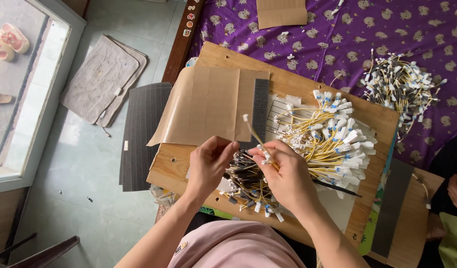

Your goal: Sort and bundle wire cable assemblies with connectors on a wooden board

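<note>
left hand (208,164) grip closed - contents hidden | right hand (283,171) pinches yellow wire (254,133)

From where I watch, my hands (248,166) work mid-frame over the plywood board bench (223,57), hemmed in on most sides. Right of them, touching the right hand, lies the heap of yellow wires with white tags (332,139). Just above them the folded brown paper sheet (208,101) and the dark grey foam strip (261,106) cover the board. Under the hands sits a bundle of dark-tipped wires (246,181). Bare wood shows at the lower left corner of the board (166,166), free room for a hand. Upper right, a second pile of wires (399,84) sits on the purple patterned cloth (337,34), with open cloth between the piles.
</note>
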